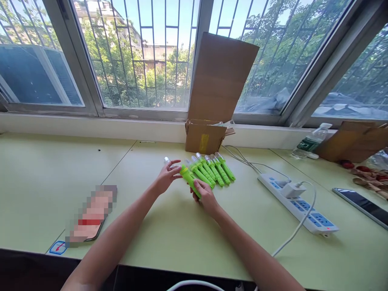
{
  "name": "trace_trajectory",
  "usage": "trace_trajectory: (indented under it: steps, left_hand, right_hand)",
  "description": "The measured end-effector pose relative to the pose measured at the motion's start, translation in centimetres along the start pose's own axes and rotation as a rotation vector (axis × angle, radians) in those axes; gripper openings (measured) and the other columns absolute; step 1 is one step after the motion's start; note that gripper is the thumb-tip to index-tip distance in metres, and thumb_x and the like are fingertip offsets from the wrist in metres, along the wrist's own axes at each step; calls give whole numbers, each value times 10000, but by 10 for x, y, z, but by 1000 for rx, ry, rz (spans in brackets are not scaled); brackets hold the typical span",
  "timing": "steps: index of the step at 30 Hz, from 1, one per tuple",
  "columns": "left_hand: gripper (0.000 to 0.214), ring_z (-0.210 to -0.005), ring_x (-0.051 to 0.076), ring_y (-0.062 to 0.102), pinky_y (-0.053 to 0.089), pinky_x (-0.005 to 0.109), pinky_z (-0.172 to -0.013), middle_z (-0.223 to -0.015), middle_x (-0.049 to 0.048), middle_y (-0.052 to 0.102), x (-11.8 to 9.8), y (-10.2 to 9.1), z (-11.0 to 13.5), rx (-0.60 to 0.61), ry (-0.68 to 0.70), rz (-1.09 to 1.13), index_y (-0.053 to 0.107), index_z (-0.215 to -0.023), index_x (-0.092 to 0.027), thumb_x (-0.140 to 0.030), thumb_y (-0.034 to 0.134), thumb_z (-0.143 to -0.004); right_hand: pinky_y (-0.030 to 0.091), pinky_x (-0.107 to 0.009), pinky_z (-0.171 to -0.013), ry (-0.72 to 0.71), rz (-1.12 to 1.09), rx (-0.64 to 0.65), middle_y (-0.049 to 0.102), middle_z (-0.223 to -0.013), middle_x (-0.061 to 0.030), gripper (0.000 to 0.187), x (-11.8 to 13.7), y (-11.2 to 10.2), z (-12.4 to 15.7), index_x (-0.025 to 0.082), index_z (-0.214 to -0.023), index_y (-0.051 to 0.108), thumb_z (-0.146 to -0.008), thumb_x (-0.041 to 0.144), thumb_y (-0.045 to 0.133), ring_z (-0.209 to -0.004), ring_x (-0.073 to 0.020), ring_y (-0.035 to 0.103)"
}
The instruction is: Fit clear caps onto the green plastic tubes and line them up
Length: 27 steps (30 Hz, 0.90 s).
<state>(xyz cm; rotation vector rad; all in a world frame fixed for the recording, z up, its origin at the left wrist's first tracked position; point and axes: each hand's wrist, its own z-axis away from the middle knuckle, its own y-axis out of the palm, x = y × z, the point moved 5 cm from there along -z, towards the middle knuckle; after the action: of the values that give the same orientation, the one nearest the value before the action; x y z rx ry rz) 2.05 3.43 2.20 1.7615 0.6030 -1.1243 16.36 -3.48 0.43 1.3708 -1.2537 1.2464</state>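
Observation:
Several green plastic stick-shaped items (212,169) with clear tips lie side by side in a row on the pale green table (169,226). My right hand (204,195) is closed round the near end of the leftmost green item (188,178). My left hand (166,176) touches that item's far end, fingers curled round a small clear cap (166,160).
An open cardboard box (206,135) stands behind the row by the window sill. A white power strip (300,204) with a plugged-in charger and cables lies to the right. There are a phone at the left (91,216), a water bottle (309,142), a dark tablet (362,206) and cardboard at the right.

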Motion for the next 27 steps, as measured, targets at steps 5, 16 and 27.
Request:
trace_trajectory:
  steps: [5, 16, 27]
  left_hand:
    - [578, -877, 173, 629, 464, 354, -832, -929, 58, 651, 1, 1, 1, -13, 20, -78, 515, -1178, -186, -283, 769, -667]
    - [547, -884, 178, 632, 438, 364, -870, -970, 101, 681, 0, 6, 2, -5, 21, -92, 526, -1163, -149, -299, 755, -689]
    - [475, -782, 156, 615, 460, 306, -720, -892, 86, 686, 6, 11, 0, 16, 34, -26, 584, -1090, -126, -351, 739, -702]
  right_hand:
    - [370, -257, -477, -116, 325, -110, 545, -619, 12, 412, 5, -5, 1, 187, -1038, 580, -862, 520, 413, -489, -126, 460]
    - [441, -308, -645, -263, 546, -98, 644, -782, -58, 431, 10, -1, 4, 195, -1200, 547, -890, 463, 417, -724, -207, 575]
    - [97, -209, -347, 141, -224, 118, 332, -510, 89, 387, 0, 15, 8, 228, -1046, 546, -811, 536, 534, -358, -46, 169]
